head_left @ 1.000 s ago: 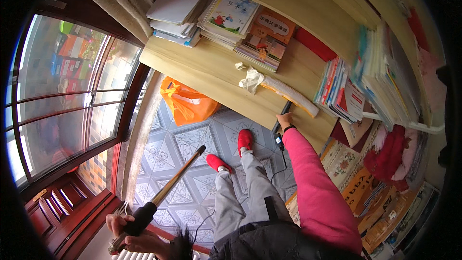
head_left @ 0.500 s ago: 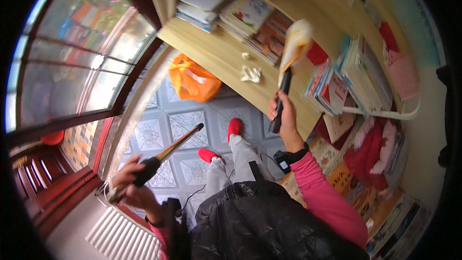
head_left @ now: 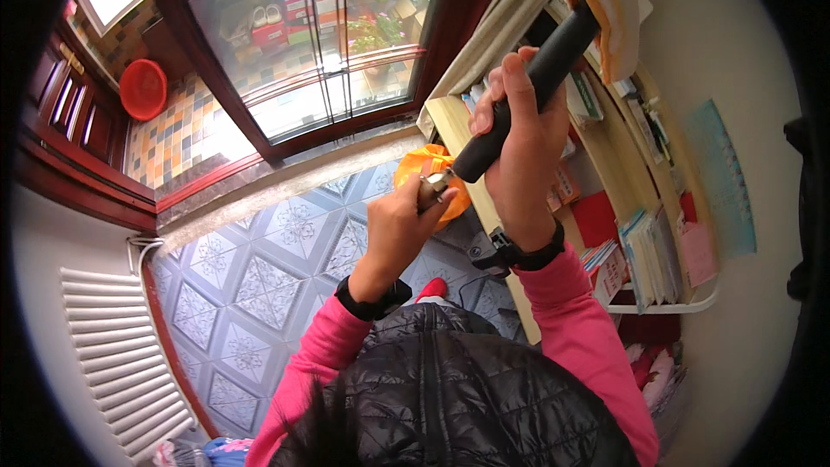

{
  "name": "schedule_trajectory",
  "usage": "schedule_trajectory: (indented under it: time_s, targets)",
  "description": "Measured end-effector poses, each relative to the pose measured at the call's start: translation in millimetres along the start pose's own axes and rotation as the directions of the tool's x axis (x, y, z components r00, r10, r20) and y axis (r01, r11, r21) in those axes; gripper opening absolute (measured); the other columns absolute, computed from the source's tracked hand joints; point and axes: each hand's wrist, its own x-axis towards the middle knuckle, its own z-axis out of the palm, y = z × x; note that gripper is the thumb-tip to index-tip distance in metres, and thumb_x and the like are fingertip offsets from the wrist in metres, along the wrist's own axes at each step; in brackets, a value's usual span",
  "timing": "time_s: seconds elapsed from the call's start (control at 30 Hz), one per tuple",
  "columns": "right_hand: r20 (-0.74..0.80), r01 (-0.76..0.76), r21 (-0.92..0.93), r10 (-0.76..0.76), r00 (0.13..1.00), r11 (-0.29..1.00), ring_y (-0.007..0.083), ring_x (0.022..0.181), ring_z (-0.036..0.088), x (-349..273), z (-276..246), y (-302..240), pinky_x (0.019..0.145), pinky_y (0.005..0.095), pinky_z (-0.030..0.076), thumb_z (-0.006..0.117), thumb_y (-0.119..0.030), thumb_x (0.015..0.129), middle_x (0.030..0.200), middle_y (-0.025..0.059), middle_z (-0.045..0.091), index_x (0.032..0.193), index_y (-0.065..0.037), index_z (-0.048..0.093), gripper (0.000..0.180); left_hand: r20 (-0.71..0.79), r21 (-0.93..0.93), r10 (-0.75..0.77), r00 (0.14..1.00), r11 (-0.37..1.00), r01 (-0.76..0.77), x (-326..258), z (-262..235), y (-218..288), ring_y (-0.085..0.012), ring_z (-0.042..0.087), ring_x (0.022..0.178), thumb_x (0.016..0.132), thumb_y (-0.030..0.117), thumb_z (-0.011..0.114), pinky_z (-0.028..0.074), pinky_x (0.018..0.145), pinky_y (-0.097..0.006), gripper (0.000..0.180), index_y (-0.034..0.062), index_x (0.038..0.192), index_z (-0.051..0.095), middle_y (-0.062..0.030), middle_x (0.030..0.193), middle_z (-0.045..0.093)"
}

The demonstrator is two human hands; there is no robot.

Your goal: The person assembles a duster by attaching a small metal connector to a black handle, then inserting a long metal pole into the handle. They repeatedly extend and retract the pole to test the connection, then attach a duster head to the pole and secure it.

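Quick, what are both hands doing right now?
Left hand: closed, holding a metal-tipped rod.
Right hand: closed around the black handle of the white-and-orange duster head.

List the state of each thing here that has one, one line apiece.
Right hand: closed around the black handle
Left hand: gripping the metal-tipped piece
Black handle: held tilted; whether joined to the metal-tipped piece, cannot tell
White-and-orange padded head: at the handle's upper end, cut off by the picture's edge
Orange bag: on the floor, partly hidden
Red basin: open side up
Curtain: gathered
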Motion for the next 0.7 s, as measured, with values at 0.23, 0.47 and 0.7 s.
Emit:
schedule_trajectory:
  time_s: [0.23, 0.47, 0.7]
  targets:
    - [0.040, -0.045, -0.036, 0.047, 0.998, 0.998, 0.0070, 0.052, 0.045, -41, 48, 16, 0.048, 0.0225, 0.038, 0.059, -0.020, 0.093, 0.074, -0.0006, 0.045, 0.104, -0.011, 0.046, 0.019, -0.050, 0.054, 0.063, 0.997, 0.997, -0.061, -22, -57, -4, -0.0313, 0.052, 0.046, 0.082, 0.027, 0.072, 0.040, 0.044, -0.037, 0.032, 0.0033, 0.077, 0.052, -0.0116, 0.054, 0.050]
    - [0.060, -0.031, -0.012, 0.032, 0.998, 0.999, 0.0088, 0.054, 0.046, -61, 55, 20, 0.049, 0.0240, 0.040, 0.058, -0.022, 0.094, 0.075, -0.0001, 0.045, 0.105, -0.011, 0.046, 0.020, -0.037, 0.040, 0.048, 0.998, 0.998, -0.047, -35, -70, 4, -0.0325, 0.054, 0.049, 0.081, 0.024, 0.072, 0.041, 0.045, -0.038, 0.029, 0.0040, 0.078, 0.051, -0.0117, 0.055, 0.051]
    - [0.064, -0.068, -0.037, 0.070, 0.995, 0.997, 0.0087, 0.056, 0.046, -68, 46, 18, 0.051, 0.0243, 0.040, 0.058, -0.024, 0.095, 0.075, -0.0008, 0.045, 0.104, -0.012, 0.046, 0.019, -0.020, 0.113, 0.019, 1.000, 0.993, -0.017, -42, -66, 12, -0.0338, 0.060, 0.056, 0.081, 0.024, 0.070, 0.046, 0.048, -0.040, 0.027, 0.0045, 0.081, 0.052, -0.0141, 0.063, 0.059]
